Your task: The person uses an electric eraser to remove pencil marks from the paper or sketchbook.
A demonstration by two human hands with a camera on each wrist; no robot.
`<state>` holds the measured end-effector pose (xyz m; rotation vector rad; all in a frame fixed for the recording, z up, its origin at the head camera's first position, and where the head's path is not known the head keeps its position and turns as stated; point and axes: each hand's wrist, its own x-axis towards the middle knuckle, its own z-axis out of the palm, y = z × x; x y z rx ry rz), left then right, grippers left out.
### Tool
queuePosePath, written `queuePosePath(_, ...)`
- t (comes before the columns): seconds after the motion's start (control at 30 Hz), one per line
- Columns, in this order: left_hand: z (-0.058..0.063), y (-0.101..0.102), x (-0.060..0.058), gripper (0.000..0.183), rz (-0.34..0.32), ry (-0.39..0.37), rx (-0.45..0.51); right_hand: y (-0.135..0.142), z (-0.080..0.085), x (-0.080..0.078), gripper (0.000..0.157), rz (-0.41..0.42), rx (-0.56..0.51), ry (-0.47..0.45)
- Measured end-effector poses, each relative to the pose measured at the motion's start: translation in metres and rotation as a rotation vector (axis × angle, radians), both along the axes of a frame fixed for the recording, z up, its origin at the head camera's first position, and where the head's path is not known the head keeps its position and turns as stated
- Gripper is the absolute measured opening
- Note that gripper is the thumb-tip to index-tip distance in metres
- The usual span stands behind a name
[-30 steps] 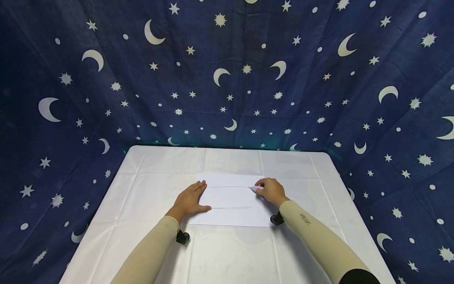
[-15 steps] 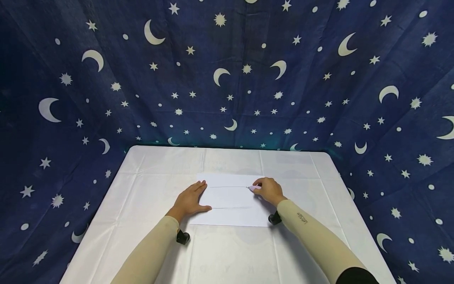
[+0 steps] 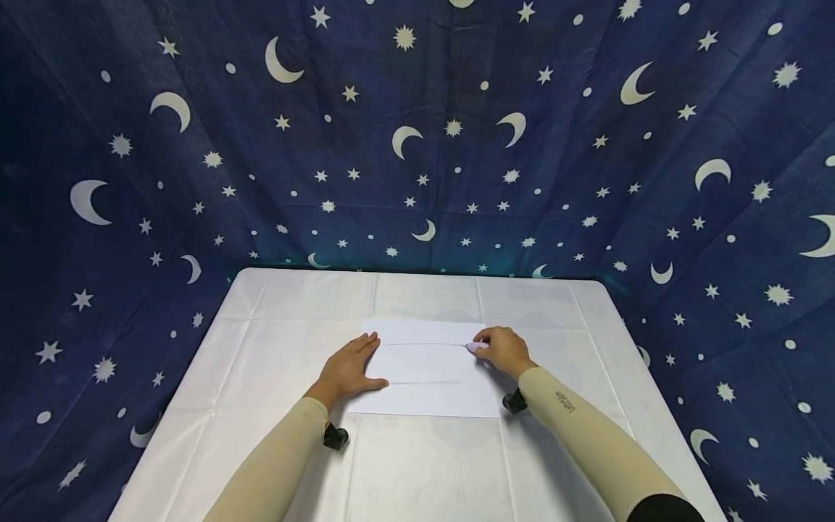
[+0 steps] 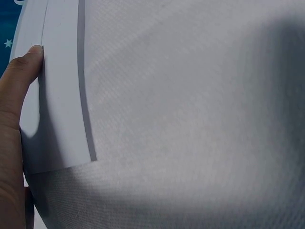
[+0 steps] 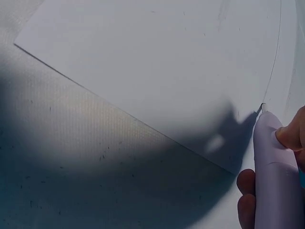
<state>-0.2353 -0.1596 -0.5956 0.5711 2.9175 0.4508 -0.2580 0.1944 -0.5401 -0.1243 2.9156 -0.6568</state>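
Lilac tool (image 5: 276,186) shifted right, sleeve lettering (image 3: 565,402) barely legible

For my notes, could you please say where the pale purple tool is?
In the head view, the pale purple tool is held in the right hand, at the right end of the paper.

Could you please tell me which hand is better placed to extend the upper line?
Probably the right hand: it holds the lilac tool, whose tip is at the right end of the upper line. The left hand rests spread at the left edge of the paper.
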Motion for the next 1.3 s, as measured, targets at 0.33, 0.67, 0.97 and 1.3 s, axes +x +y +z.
queuePosePath(0.33, -0.002, -0.001, 0.000, 0.101, -0.001, 0.016, 0.006, -0.004, 0.001, -0.002, 0.021, 0.052, 0.015, 0.021)
queuePosePath(0.67, -0.004, 0.000, 0.001, 0.100, 0.000, 0.020, 0.012, -0.010, -0.002, -0.005, 0.020, 0.079, 0.046, 0.025)
queuePosePath(0.97, 0.000, 0.000, 0.000, 0.101, 0.000, 0.010, 0.000, 0.007, 0.007, -0.006, 0.021, 0.112, 0.082, 0.042)
queuePosePath(1.3, 0.000, 0.000, -0.001, 0.100, 0.001, -0.007, -0.003, 0.007, 0.009, -0.011, 0.021, 0.159, 0.120, 0.058)
